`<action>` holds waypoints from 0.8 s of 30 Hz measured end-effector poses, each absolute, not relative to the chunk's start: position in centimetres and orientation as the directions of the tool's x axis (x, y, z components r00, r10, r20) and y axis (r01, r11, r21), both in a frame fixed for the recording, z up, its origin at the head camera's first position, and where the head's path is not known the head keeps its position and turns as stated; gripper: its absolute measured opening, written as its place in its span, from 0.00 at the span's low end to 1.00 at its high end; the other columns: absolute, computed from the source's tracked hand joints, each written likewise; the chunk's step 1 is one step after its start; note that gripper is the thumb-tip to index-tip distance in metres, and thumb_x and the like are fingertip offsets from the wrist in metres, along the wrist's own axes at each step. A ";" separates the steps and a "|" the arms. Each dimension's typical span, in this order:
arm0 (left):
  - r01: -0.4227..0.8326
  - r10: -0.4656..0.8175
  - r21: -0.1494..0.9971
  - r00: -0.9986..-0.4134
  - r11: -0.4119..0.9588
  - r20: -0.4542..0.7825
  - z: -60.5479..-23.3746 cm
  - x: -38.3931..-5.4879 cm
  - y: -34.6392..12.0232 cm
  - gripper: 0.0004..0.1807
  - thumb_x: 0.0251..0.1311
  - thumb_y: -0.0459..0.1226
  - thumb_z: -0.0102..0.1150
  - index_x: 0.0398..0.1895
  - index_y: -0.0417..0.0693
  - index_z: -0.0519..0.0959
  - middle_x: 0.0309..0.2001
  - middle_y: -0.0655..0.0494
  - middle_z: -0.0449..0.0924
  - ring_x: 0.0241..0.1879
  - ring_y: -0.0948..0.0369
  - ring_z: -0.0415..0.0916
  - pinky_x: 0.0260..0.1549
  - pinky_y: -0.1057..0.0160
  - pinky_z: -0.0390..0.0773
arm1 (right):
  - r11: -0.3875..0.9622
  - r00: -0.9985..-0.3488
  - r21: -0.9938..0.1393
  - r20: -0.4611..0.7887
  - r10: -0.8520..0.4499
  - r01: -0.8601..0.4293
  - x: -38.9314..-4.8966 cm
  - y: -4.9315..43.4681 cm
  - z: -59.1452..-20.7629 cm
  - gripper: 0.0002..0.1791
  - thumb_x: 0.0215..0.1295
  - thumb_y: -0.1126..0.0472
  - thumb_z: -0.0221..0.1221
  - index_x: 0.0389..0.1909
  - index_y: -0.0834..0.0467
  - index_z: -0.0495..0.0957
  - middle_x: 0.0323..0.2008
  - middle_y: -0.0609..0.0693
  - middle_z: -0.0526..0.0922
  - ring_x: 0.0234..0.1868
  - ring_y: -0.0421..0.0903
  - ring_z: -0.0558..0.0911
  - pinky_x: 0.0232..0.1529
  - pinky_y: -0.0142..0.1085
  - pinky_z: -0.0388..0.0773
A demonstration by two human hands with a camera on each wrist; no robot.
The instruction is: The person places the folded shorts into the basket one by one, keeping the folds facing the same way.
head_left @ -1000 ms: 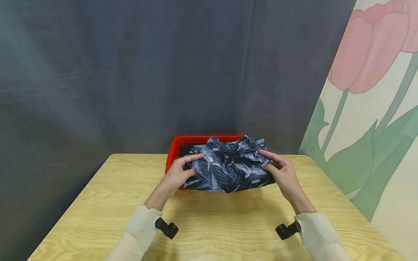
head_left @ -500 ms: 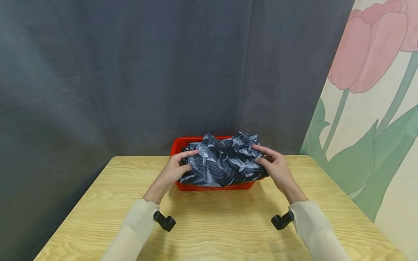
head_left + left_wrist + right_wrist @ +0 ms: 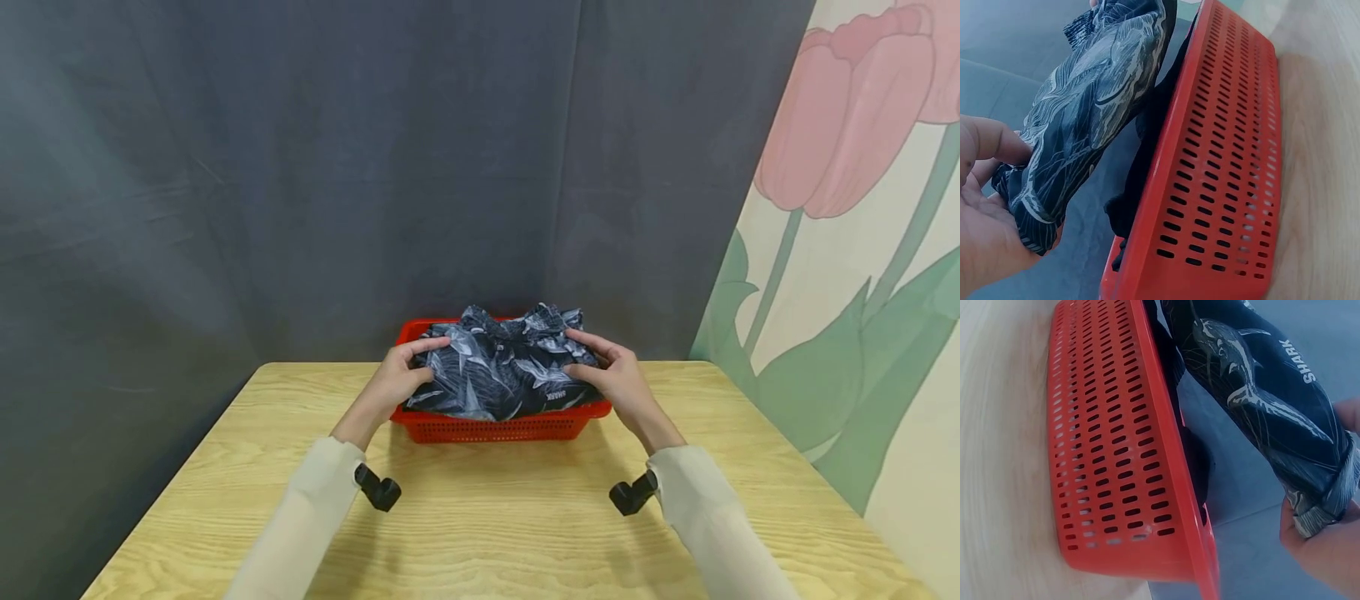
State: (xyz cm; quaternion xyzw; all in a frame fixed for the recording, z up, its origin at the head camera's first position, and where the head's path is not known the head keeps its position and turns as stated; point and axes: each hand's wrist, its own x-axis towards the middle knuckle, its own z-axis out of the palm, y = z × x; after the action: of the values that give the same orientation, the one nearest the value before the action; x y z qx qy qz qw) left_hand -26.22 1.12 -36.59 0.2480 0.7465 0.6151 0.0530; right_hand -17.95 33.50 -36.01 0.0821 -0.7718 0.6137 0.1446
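Observation:
A folded dark shirt [image 3: 495, 379] with a grey-white shark print and the word SHARK is held level between both hands, its collar side away from me. My left hand [image 3: 397, 379] pinches its left end, thumb in front and fingers across the top. The right end is gripped the same way by my right hand [image 3: 618, 379]. Below the shirt stands a red perforated basket [image 3: 495, 431]. Both wrist views show the shirt [image 3: 1100, 94] above the basket's rim, apart from it. Dark cloth [image 3: 1196, 465] lies inside the basket, mostly hidden.
The basket stands near the back of a light wooden table [image 3: 495, 517]. A dark grey curtain [image 3: 450, 167] hangs behind it. To the right is a wall [image 3: 900, 375] painted with tulips.
Both hands have carried the shirt slightly left and away from me, over the basket. More of the basket's front wall shows now. Both hands have kept their hold.

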 end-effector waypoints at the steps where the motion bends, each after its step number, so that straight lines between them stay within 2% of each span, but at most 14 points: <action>1: 0.299 0.429 0.946 -0.876 0.122 0.222 -36.5 -26.2 1.1 0.33 0.54 0.19 0.48 0.63 0.51 0.76 0.68 0.49 0.61 0.11 0.61 0.46 0.15 0.67 0.52 | 0.234 -0.946 -0.924 0.321 0.048 -0.302 -18.1 33.6 -36.1 0.31 0.60 0.67 0.64 0.66 0.59 0.71 0.68 0.55 0.64 0.61 0.52 0.68 0.56 0.29 0.69; 6: 0.265 0.400 0.954 -0.896 0.139 0.191 -36.3 -26.1 1.3 0.33 0.55 0.20 0.48 0.64 0.52 0.76 0.68 0.49 0.61 0.11 0.62 0.48 0.15 0.67 0.54 | 0.217 -0.954 -0.934 0.298 0.035 -0.284 -18.4 33.6 -36.3 0.31 0.61 0.68 0.63 0.67 0.59 0.70 0.69 0.54 0.62 0.61 0.53 0.67 0.59 0.34 0.69; 12: 0.225 0.362 0.966 -0.917 0.131 0.164 -36.5 -26.4 1.8 0.34 0.55 0.20 0.47 0.65 0.52 0.75 0.69 0.52 0.59 0.15 0.59 0.49 0.18 0.66 0.55 | 0.201 -0.960 -0.945 0.274 0.052 -0.258 -19.1 33.5 -36.4 0.32 0.59 0.69 0.62 0.66 0.59 0.70 0.70 0.56 0.61 0.65 0.53 0.64 0.65 0.46 0.61; 14: 0.211 0.348 0.970 -0.924 0.123 0.157 -36.7 -26.7 1.8 0.34 0.55 0.19 0.47 0.65 0.52 0.74 0.70 0.52 0.58 0.22 0.58 0.57 0.20 0.65 0.56 | 0.188 -0.963 -0.950 0.265 0.054 -0.251 -19.5 33.3 -36.4 0.32 0.58 0.70 0.62 0.66 0.59 0.70 0.70 0.56 0.60 0.66 0.54 0.62 0.66 0.47 0.60; 16: 0.198 0.338 0.973 -0.929 0.118 0.148 -36.9 -27.0 1.9 0.34 0.55 0.19 0.47 0.66 0.51 0.74 0.71 0.51 0.56 0.37 0.54 0.63 0.24 0.64 0.58 | 0.185 -0.965 -0.953 0.255 0.057 -0.240 -19.8 33.2 -36.4 0.33 0.58 0.70 0.62 0.67 0.59 0.70 0.71 0.56 0.59 0.67 0.53 0.62 0.66 0.47 0.60; 18: 0.185 0.328 0.977 -0.934 0.109 0.140 -37.0 -27.2 2.0 0.34 0.55 0.19 0.46 0.66 0.50 0.73 0.73 0.50 0.53 0.52 0.52 0.59 0.26 0.63 0.59 | 0.184 -0.970 -0.957 0.237 0.058 -0.223 -19.9 33.0 -36.1 0.33 0.58 0.71 0.62 0.67 0.59 0.69 0.71 0.56 0.58 0.67 0.54 0.61 0.65 0.46 0.62; 19: 0.177 0.323 0.979 -0.937 0.103 0.135 -37.1 -27.3 2.0 0.34 0.55 0.18 0.46 0.66 0.50 0.73 0.73 0.49 0.52 0.56 0.51 0.55 0.27 0.63 0.59 | 0.184 -0.972 -0.960 0.226 0.060 -0.212 -20.0 33.0 -36.2 0.33 0.59 0.71 0.62 0.68 0.59 0.69 0.72 0.57 0.57 0.67 0.54 0.61 0.64 0.45 0.63; 21: 0.162 0.315 0.982 -0.941 0.093 0.126 -37.3 -27.4 2.1 0.35 0.55 0.18 0.46 0.66 0.49 0.72 0.73 0.49 0.51 0.60 0.49 0.52 0.32 0.62 0.62 | 0.175 -0.977 -0.966 0.204 0.067 -0.190 -20.2 33.0 -36.3 0.33 0.59 0.71 0.62 0.68 0.58 0.69 0.72 0.56 0.56 0.67 0.54 0.61 0.64 0.45 0.63; 24: 0.146 0.309 0.986 -0.944 0.078 0.115 -37.6 -27.4 2.2 0.35 0.55 0.18 0.45 0.67 0.49 0.72 0.73 0.48 0.50 0.64 0.50 0.51 0.47 0.58 0.68 | 0.169 -0.981 -0.972 0.178 0.081 -0.162 -20.8 33.1 -36.7 0.33 0.60 0.71 0.62 0.68 0.56 0.69 0.73 0.56 0.55 0.68 0.54 0.59 0.65 0.45 0.62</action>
State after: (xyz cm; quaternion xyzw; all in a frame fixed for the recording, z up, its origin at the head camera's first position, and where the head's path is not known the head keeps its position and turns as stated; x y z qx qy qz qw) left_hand -27.44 2.24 -37.56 0.1554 0.7316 0.6609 0.0615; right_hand -20.79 33.11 -36.75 0.0265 -0.7587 0.6440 0.0945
